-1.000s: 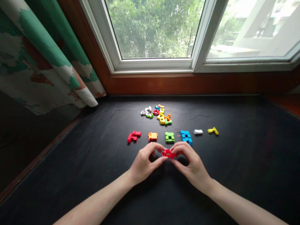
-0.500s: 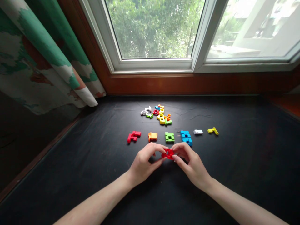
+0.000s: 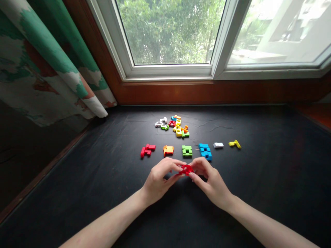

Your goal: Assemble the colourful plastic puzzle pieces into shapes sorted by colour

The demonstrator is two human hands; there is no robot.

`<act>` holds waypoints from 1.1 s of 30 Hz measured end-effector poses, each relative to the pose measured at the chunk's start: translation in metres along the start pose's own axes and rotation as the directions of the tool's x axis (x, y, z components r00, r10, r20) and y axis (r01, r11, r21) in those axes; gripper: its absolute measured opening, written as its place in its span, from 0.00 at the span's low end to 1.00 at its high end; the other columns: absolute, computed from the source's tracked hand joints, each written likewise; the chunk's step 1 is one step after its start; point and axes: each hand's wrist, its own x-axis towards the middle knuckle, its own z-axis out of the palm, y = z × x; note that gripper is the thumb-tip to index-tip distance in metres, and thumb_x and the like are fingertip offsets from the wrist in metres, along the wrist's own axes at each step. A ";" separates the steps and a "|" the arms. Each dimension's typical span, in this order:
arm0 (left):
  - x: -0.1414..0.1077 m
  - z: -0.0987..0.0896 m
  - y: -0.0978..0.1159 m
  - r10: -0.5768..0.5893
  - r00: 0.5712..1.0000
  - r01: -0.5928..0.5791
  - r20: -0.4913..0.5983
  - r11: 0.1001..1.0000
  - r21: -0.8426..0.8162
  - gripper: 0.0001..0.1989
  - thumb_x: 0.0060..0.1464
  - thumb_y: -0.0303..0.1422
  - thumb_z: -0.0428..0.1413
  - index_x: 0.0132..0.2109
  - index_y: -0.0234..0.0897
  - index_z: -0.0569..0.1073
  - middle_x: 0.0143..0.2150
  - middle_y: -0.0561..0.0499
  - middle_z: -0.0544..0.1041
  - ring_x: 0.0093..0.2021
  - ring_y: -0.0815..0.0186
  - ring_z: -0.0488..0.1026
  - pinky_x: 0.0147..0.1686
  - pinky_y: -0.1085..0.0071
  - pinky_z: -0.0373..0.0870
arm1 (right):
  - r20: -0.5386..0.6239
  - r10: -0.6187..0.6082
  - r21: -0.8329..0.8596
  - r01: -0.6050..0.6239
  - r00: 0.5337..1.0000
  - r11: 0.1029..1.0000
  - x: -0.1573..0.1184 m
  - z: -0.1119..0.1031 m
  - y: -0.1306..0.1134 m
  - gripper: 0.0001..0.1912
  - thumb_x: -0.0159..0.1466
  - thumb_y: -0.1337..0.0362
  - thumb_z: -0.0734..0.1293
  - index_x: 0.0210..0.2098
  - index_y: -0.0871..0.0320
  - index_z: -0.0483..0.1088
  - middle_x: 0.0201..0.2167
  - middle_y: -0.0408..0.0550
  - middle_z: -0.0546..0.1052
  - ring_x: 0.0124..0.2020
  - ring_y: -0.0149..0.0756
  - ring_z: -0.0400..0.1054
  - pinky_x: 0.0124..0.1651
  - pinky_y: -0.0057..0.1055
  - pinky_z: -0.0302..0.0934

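Between my two hands is a small red plastic building piece (image 3: 187,169), held just above the black tabletop. My left hand (image 3: 161,175) pinches its left side between thumb and fingers. The thumb and fingers of my right hand (image 3: 212,179) are closed on its right side. Fingertips hide part of the piece, and I cannot tell whether it is one part or two. Just beyond my hands lie a red piece (image 3: 148,151), an orange one (image 3: 168,150), a green one (image 3: 187,151) and a blue block (image 3: 205,152) in a row.
The row continues right with a white piece (image 3: 218,145) and a yellow piece (image 3: 235,144). Farther back lies a loose cluster of several coloured pieces, among them a dark red one (image 3: 172,123). A window (image 3: 168,69) and a curtain (image 3: 85,86) border the black table (image 3: 103,179).
The red piece has turned and tilted slightly between my fingertips. My right fingers and thumb have shifted a little leftward on it. The pieces on the table have not moved.
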 end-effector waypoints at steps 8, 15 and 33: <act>0.001 0.000 0.002 -0.099 0.995 0.099 0.021 0.995 -0.002 0.04 0.60 0.26 0.58 0.43 0.36 0.74 0.44 0.45 0.81 0.44 0.61 0.79 0.41 0.68 0.76 | -0.024 -0.027 0.012 0.027 0.999 1.000 0.000 0.001 -0.001 0.07 0.67 0.63 0.66 0.44 0.53 0.64 0.40 0.46 0.76 0.40 0.37 0.75 0.42 0.32 0.71; -0.002 0.001 -0.001 -0.146 0.989 0.146 0.014 0.989 -0.003 0.09 0.58 0.25 0.59 0.46 0.36 0.73 0.45 0.45 0.81 0.44 0.62 0.79 0.38 0.70 0.74 | -0.041 -0.041 0.003 0.041 0.998 0.999 -0.001 0.001 0.000 0.07 0.67 0.64 0.66 0.44 0.53 0.65 0.41 0.46 0.76 0.40 0.36 0.75 0.43 0.32 0.71; 0.001 -0.001 -0.001 -0.223 0.972 0.220 0.076 0.975 0.041 0.06 0.61 0.30 0.58 0.45 0.35 0.76 0.40 0.49 0.79 0.38 0.66 0.74 0.36 0.73 0.71 | -0.032 -0.156 -0.013 0.155 0.987 0.988 0.000 0.000 -0.001 0.09 0.64 0.73 0.67 0.40 0.54 0.67 0.42 0.47 0.75 0.41 0.37 0.73 0.41 0.33 0.70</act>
